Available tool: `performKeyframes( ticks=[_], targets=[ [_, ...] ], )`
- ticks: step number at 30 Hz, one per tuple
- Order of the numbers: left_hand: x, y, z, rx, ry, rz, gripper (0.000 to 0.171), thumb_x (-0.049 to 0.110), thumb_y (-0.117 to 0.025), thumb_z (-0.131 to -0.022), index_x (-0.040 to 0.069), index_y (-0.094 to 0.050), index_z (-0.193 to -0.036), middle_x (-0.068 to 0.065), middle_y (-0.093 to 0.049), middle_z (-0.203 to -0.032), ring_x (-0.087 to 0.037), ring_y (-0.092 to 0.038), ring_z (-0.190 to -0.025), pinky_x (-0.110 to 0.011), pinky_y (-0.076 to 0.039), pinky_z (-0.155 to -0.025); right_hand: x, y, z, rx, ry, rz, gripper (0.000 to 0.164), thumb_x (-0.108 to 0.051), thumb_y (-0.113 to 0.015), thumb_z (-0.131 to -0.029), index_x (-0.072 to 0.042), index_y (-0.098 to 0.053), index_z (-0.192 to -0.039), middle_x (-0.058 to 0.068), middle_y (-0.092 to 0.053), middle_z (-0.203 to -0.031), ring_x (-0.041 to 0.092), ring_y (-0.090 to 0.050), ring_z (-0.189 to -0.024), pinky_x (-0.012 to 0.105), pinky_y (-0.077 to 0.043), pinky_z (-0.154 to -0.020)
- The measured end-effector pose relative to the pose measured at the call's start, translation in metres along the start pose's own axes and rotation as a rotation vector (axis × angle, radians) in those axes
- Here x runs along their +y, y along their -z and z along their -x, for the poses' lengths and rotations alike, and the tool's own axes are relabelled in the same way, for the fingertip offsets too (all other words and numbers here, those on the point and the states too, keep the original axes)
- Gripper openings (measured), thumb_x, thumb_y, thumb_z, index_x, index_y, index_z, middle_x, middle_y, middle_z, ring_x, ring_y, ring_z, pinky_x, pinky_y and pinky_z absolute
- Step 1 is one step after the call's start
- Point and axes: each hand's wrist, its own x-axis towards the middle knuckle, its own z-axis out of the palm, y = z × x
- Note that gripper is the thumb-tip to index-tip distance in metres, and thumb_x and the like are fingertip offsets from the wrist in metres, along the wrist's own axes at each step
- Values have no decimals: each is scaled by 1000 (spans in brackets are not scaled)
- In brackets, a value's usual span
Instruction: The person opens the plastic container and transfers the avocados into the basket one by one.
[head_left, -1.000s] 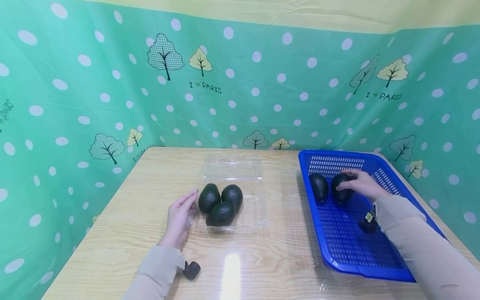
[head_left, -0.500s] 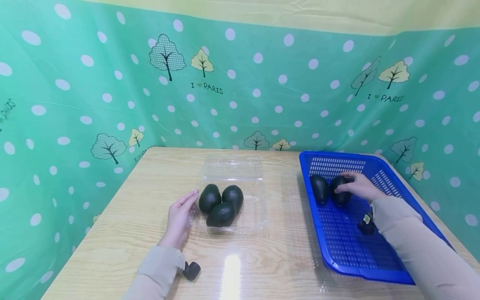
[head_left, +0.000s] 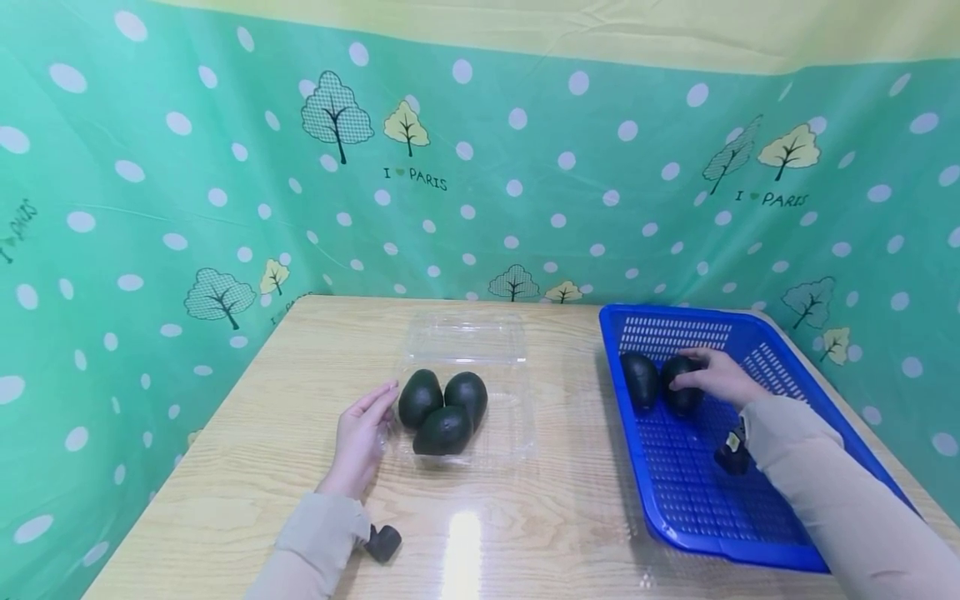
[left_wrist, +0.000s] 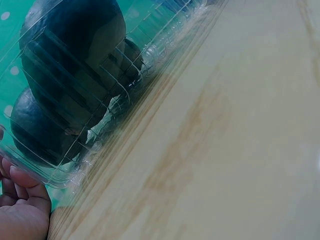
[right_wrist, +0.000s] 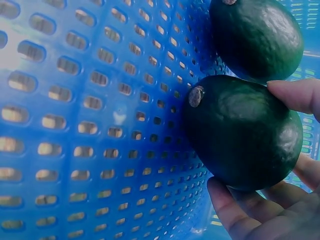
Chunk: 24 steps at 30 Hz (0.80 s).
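I'm watching, from my distant seat, a curtained-off tabletop corner, though I'm not managing to tell what kind of building is surrounding it. A green-and-yellow sheet (head_left: 480,221) with dots, printed trees and "PARIS" lettering is hanging behind and along both sides of a wood-grain table (head_left: 247,475), whose surface is reflecting bright light.
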Motion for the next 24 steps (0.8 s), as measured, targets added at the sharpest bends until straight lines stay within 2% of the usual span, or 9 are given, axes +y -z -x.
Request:
performKeyframes(
  ticks=[4, 11, 18, 24],
  targets=[
    [-1, -1, -1, 0, -2, -6, 46, 22, -72, -91, 5, -59, -132, 11, -63, -110, 0, -53, -74, -12, -44, -64, -1, 0, 2, -2, -4, 11, 79, -24, -68, -88, 12, -31, -147, 41, -31, -148, 55, -38, -131, 66, -37, -105],
    [0, 1, -2, 7, -2, 5, 42, 22, -71, -91, 9, -61, -129, 10, -62, -103, -1, -52, -71, -12, -42, -58, -3, -1, -1, 4, -4, 22, 80, -26, -70, -88, 10, -32, -148, 40, -33, -147, 53, -40, -130, 65, -37, -104],
    [2, 0, -1, -2, 2, 7, 42, 21, -72, -91, 7, -60, -129, 11, -65, -107, -1, -54, -74, -12, -45, -65, -1, -1, -2, -5, -15, 2, 82, -27, -71, -87, 10, -31, -148, 40, -32, -148, 53, -39, -132, 66, -36, -106],
    [1, 0, -2, -1, 8, 11, 35, 20, -71, -92, 11, -64, -125, 12, -65, -102, -1, -53, -71, -12, -43, -59, 0, -1, -1, -15, -33, -25, 82, -26, -70, -88, 10, -30, -149, 41, -32, -148, 53, -38, -132, 65, -36, -107]
  ],
)
